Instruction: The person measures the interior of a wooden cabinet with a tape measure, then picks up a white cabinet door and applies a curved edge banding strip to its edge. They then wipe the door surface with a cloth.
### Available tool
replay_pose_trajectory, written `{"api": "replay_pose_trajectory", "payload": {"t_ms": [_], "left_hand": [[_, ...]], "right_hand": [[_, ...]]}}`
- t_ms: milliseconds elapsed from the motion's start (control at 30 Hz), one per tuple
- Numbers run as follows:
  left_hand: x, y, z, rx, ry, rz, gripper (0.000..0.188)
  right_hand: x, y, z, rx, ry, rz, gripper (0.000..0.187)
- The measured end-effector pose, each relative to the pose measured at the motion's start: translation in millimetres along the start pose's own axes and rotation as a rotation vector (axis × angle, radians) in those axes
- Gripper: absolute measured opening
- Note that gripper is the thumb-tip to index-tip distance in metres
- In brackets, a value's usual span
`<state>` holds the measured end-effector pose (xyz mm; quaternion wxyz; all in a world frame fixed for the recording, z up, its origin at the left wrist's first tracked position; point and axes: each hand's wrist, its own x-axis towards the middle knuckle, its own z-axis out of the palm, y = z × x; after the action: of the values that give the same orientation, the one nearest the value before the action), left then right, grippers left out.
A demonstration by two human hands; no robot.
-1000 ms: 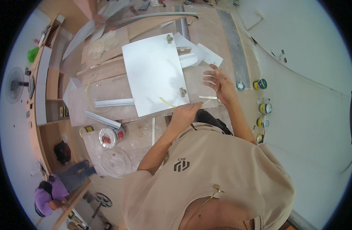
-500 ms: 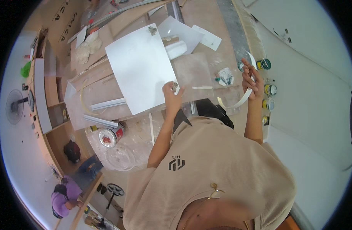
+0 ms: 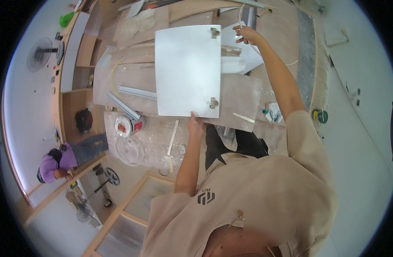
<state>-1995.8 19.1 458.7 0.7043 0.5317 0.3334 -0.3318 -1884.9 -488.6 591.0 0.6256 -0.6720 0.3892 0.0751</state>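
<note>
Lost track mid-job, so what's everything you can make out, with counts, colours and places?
worktable: 1, brown, centre
white panel: 1, white, over the worktable
hinges: 2, metallic, panel's right side
pale strip: 1, cream, beyond panel's right
metal profiles: 2, silver, left of panel
strip pieces: 2, off-white, near panel's near edge
paint can: 1, white and red, near left
clear round container: 1, clear, beside the paint can
green-topped can: 1, green, right
fan: 1, grey, upper left
co-worker: 1, purple top, lower left
left hand: 1, bare, touching panel's near edge
right hand: 1, bare, holding the pale strip
</note>
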Motion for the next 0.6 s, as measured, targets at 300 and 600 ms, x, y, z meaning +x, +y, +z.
{"api": "replay_pose_trajectory", "payload": {"t_ms": [300, 600], "left_hand": [[-7.1, -9.9, 12.5, -0.133, 0.070, 0.012, 0.048], [-33.2, 34.6, 16.4, -0.380, 0.115, 0.277, 0.074]], "right_hand": [[110.8, 10.5, 54.6, 0.041, 0.055, -0.086, 0.038], [64.6, -26.0, 47.6, 0.085, -0.113, -0.097, 0.022]]}}
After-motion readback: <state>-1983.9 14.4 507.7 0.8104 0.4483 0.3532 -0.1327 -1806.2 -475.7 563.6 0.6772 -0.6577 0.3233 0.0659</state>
